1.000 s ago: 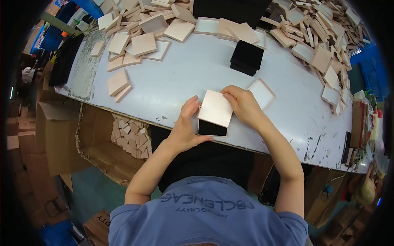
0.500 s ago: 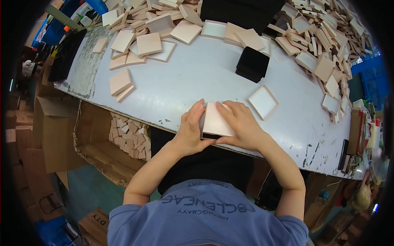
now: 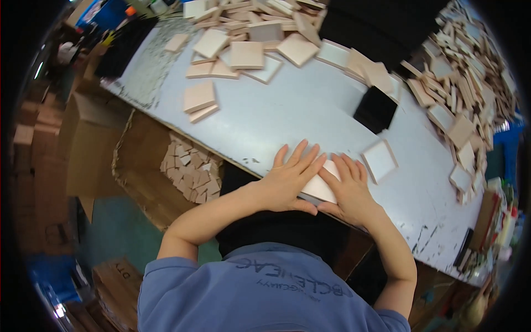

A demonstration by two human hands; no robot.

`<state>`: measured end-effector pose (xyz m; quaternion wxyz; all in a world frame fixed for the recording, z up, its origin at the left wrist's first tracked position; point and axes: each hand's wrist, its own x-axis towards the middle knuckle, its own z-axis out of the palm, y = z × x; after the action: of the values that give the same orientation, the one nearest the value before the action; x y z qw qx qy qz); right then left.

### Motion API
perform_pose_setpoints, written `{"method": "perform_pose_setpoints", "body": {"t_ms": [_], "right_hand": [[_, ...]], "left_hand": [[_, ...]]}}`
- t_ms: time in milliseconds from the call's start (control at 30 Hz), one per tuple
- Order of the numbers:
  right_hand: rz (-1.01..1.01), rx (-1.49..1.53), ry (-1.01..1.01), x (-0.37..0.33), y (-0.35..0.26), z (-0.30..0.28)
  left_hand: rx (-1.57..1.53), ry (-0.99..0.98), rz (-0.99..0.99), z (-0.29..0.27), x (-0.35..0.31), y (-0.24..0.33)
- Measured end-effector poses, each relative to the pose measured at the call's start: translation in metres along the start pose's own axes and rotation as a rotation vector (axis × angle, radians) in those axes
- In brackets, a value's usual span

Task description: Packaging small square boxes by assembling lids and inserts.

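Observation:
A small pale-pink cardboard box (image 3: 322,186) sits at the table's near edge, partly covered by my hands. My right hand (image 3: 349,191) grips it from the right, fingers over its top and far side and thumb at the near edge. With fingers spread and stretched out, my left hand (image 3: 292,180) lies against the box's left part; its thumb points toward the right thumb. To the right lies an open box half (image 3: 379,161) with a white inside. Beyond it stands a stack of black square pads (image 3: 376,109).
Many pale-pink box halves (image 3: 247,54) are heaped along the far side, with another large heap (image 3: 462,99) at the right. A big black object (image 3: 381,27) stands between them. Below the table's left edge, a carton (image 3: 138,157) holds small pieces. Bottles and tools crowd the right end.
My left hand's fingers have gone from wrapping the box's side to spreading flat. The dark strip at the box's near side no longer shows. The whole view has shifted and tilted.

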<state>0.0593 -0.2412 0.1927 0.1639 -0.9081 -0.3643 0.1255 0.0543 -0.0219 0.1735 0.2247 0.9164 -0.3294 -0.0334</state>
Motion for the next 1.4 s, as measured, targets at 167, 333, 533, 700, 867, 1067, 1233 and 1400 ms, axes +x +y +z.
{"method": "perform_pose_setpoints", "body": {"t_ms": [167, 333, 533, 700, 867, 1067, 1233, 1400], "right_hand": [[0.004, -0.035, 0.449, 0.003, 0.033, -0.031], [0.250, -0.345, 0.749, 0.037, 0.090, -0.051], [0.244, -0.320, 0.721, 0.046, 0.094, -0.051], [0.341, -0.205, 0.736, 0.044, 0.103, -0.045], [0.342, 0.159, 1.135, 0.022, 0.094, -0.054], [-0.138, -0.134, 0.936, -0.016, 0.035, -0.013], [-0.266, -0.111, 0.540, -0.017, 0.007, -0.003], [-0.228, 0.067, 0.374, -0.010, 0.012, -0.003]], "left_hand": [[0.062, 0.304, -0.286, -0.067, -0.004, -0.107], [0.449, 0.033, -0.617, -0.103, -0.038, -0.197], [0.427, -0.090, -0.589, -0.118, -0.016, -0.172], [-0.274, 0.357, -0.206, -0.113, 0.017, -0.101], [-1.006, 0.288, 0.156, -0.033, 0.032, -0.029], [-0.436, 0.216, 0.162, 0.019, 0.029, -0.016], [-0.492, 0.214, 0.052, 0.017, 0.032, -0.007], [-0.420, 0.241, 0.075, 0.021, 0.028, -0.005]]}}
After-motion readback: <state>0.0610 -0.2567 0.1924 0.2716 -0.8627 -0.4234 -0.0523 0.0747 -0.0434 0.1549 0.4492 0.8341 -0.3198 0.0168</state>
